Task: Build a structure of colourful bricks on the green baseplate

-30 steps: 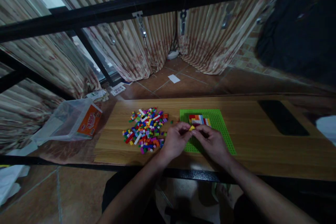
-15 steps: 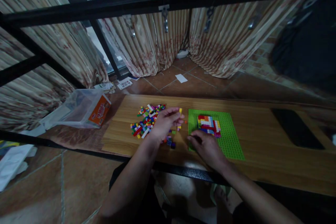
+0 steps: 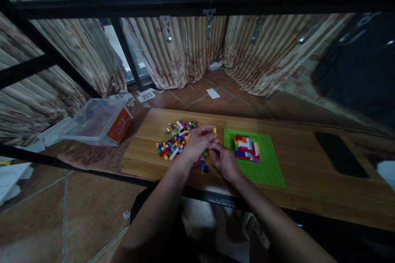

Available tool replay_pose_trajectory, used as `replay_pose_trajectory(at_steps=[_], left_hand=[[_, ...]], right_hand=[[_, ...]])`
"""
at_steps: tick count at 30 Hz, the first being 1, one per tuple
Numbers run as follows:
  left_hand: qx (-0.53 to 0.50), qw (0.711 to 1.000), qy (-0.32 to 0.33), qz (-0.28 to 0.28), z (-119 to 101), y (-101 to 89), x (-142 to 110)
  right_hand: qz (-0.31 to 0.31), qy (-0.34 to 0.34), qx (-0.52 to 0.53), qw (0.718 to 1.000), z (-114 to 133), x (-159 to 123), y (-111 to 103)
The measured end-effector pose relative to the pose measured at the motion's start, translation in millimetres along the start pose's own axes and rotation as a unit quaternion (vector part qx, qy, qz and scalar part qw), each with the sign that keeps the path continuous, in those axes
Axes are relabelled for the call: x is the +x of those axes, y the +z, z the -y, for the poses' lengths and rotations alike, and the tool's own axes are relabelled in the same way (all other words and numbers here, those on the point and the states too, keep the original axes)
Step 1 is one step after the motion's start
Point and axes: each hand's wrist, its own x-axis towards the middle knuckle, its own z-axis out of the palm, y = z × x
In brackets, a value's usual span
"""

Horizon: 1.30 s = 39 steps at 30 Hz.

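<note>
My left hand [image 3: 197, 141] hovers over the right side of a pile of small coloured bricks [image 3: 175, 139] and pinches a small yellow brick [image 3: 214, 131] between its fingertips. My right hand [image 3: 224, 160] sits just beside it with fingers curled, close to the left edge of the green baseplate [image 3: 265, 168]; whether it holds anything is hidden. A block of stacked coloured bricks [image 3: 246, 148] stands on the baseplate's upper left part. All of this lies on a wooden table top [image 3: 302, 172].
A clear plastic box with an orange label [image 3: 101, 122] lies on its side left of the table. A dark flat phone [image 3: 341, 154] rests at the table's right end. Black metal bars [image 3: 197, 2] cross overhead; curtains hang behind.
The left hand went from the baseplate to the brick pile and came up with a yellow brick. The right hand then slid left off the baseplate to meet it. The view shifted.
</note>
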Motion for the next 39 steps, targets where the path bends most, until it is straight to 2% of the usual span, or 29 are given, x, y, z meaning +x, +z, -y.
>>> replay_pose_trajectory(at_steps=[3, 6, 10, 13, 16, 20, 23, 26, 29, 39], left_hand=[[0.000, 1.000, -0.004, 0.028, 8.3, 5.3, 1.3], [0.017, 0.998, -0.016, 0.053, 22.2, 13.7, 4.7], [0.054, 0.997, -0.030, 0.042, 47.1, 27.1, 12.1], [0.094, 0.995, -0.014, 0.030, 64.5, 32.7, 18.3], [0.178, 0.982, 0.044, 0.031, 74.3, 34.4, 22.9], [0.323, 0.938, 0.125, -0.013, 74.0, 39.4, 25.9], [0.388, 0.908, 0.154, -0.042, 71.0, 45.3, 26.4], [0.422, 0.889, 0.171, -0.039, 70.5, 48.9, 25.4], [0.425, 0.889, 0.171, -0.012, 71.6, 50.2, 24.1], [0.360, 0.919, 0.158, 0.036, 77.0, 46.6, 30.1]], right_hand=[[-0.030, -0.009, 0.017, 0.999, -2.1, -11.5, -21.4], [-0.045, 0.002, 0.003, 0.999, -10.7, -27.6, -52.7], [-0.079, 0.016, -0.013, 0.997, -29.7, -39.2, -88.1], [-0.121, 0.035, -0.008, 0.992, -45.7, -36.6, -100.4], [-0.158, 0.068, 0.016, 0.985, -57.9, -31.2, -102.2], [-0.171, 0.078, 0.029, 0.982, -61.3, -27.4, -99.6], [-0.169, 0.065, 0.017, 0.983, -56.6, -26.1, -99.6], [-0.171, 0.052, 0.002, 0.984, -51.9, -24.8, -101.5], [-0.171, 0.041, -0.015, 0.984, -49.7, -23.7, -103.5], [-0.157, 0.047, -0.022, 0.986, -49.3, -24.0, -104.1]])
